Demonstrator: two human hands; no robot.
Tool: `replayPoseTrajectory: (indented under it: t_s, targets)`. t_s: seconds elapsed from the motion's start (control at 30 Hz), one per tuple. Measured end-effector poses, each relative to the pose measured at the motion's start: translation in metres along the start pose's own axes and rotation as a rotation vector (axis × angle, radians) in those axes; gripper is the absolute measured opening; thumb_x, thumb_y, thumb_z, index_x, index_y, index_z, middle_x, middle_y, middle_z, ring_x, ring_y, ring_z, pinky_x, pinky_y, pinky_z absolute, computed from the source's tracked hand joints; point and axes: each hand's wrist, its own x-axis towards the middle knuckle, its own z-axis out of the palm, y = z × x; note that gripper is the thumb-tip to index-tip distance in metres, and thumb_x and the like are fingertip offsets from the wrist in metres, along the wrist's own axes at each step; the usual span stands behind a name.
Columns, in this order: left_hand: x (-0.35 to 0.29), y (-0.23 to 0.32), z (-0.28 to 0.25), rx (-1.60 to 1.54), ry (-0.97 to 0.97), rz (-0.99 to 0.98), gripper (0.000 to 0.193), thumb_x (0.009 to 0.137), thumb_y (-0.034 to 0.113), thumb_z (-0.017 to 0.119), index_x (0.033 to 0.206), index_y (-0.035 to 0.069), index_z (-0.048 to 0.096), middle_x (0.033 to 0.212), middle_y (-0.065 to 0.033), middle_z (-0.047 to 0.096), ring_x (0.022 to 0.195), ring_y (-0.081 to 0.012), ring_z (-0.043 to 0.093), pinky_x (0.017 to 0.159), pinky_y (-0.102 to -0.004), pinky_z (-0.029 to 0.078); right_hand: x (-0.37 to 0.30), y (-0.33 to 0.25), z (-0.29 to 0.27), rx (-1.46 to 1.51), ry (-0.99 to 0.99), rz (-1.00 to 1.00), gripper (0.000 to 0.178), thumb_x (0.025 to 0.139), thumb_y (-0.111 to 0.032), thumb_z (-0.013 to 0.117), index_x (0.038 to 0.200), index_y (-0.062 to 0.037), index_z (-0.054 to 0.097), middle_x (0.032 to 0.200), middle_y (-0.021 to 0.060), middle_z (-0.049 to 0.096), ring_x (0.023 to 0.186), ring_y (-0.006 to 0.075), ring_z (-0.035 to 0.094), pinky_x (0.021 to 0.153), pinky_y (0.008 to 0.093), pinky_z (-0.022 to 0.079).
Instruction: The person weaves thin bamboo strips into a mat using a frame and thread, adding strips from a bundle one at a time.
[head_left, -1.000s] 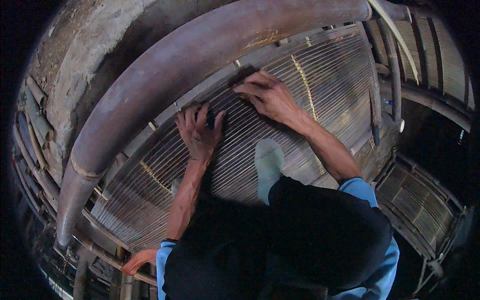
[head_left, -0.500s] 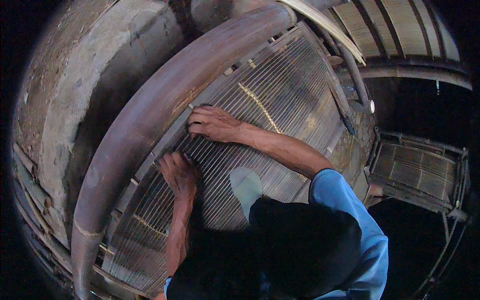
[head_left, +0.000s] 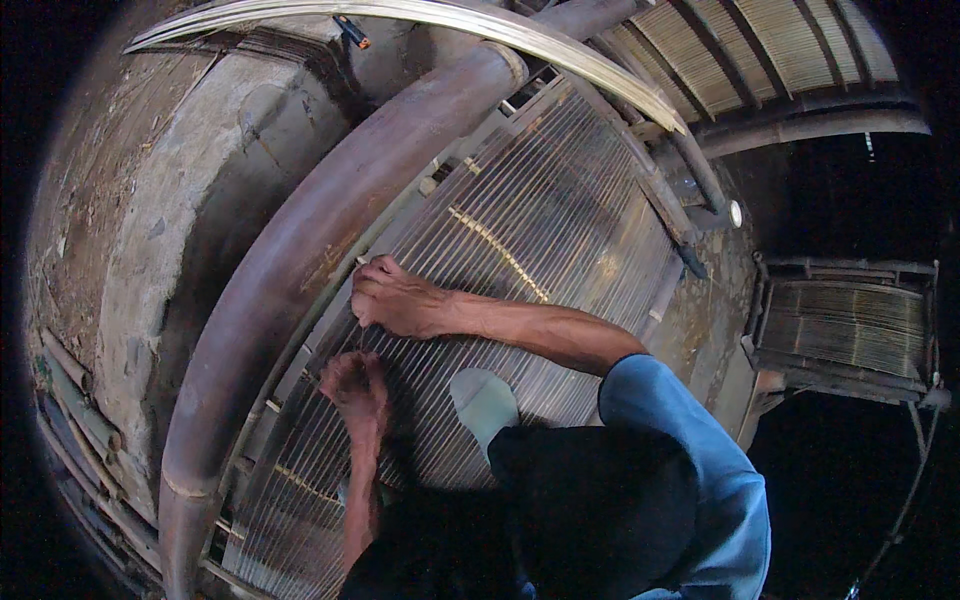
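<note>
I stand or crouch on a platform of thin, parallel bamboo slats (head_left: 560,160), beside a thick brown bamboo pole (head_left: 300,220). My right hand (head_left: 398,302) is curled into a fist at the slats' edge near the pole. Just nearer to me, my left hand (head_left: 355,388) has its fingers bent inward over the slat ends. Both hands are closed and almost meet; whatever thin thing lies between the fingers is hidden. A pale woven cross-strip (head_left: 500,252) runs over the slats to the right. One light-coloured sock or shoe (head_left: 484,402) rests on them.
A bundle of long pale strips (head_left: 430,12) arches across the top. Beyond the pole rises a concrete ledge (head_left: 190,190) with a small dark tool (head_left: 352,32) on it. Bamboo poles (head_left: 90,430) lie at left. A slatted bamboo rack (head_left: 845,325) stands at right.
The view has shifted, showing more of the pale strips and the small dark tool at the top. My right hand's fingers are curled tighter; both hands stay at the slats' edge.
</note>
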Motion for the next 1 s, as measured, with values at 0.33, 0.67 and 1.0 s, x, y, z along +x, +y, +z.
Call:
replayPoseTrajectory:
  t_s: [0.33,0.67,1.0]
  targets:
    - [-0.016,-0.027,-0.178,-0.76,-0.308,-0.799,0.023,0.093,0.026,0.064,0.088,0.004,0.071,0.064,0.0069,0.047,0.057,-0.0046,0.037,0.055,-0.0237,0.027,-0.002,-0.056,-0.098,0.835,-0.181,0.075,0.035,0.082,-0.03,0.077,0.106,-0.0082,0.064,0.085,0.0077,0.061,0.08,0.0199,0.06,0.071,0.0347,0.049]
    - [-0.015,-0.078,-0.114,0.264,0.436,-0.375,0.016,0.073,0.023,0.079,0.076,0.008,0.075,0.073,-0.0085,0.071,0.065,-0.0202,0.066,0.064,-0.0289,0.05,0.007,0.04,-0.075,0.006,-0.152,0.407,0.039,0.094,-0.043,0.059,0.101,-0.0067,0.072,0.098,0.016,0.068,0.099,0.0354,0.061,0.085,0.0477,0.047]
    - [0.081,0.017,0.0,0.166,-0.129,-0.003,0.011,0.08,0.018,0.061,0.071,0.012,0.064,0.068,-0.014,0.063,0.067,-0.0349,0.064,0.058,-0.0469,0.048,-0.02,0.127,-0.027,-0.304,-0.272,0.079,0.036,0.099,-0.034,0.042,0.105,-0.0091,0.067,0.094,0.0246,0.067,0.091,0.0415,0.067,0.079,0.0528,0.053]
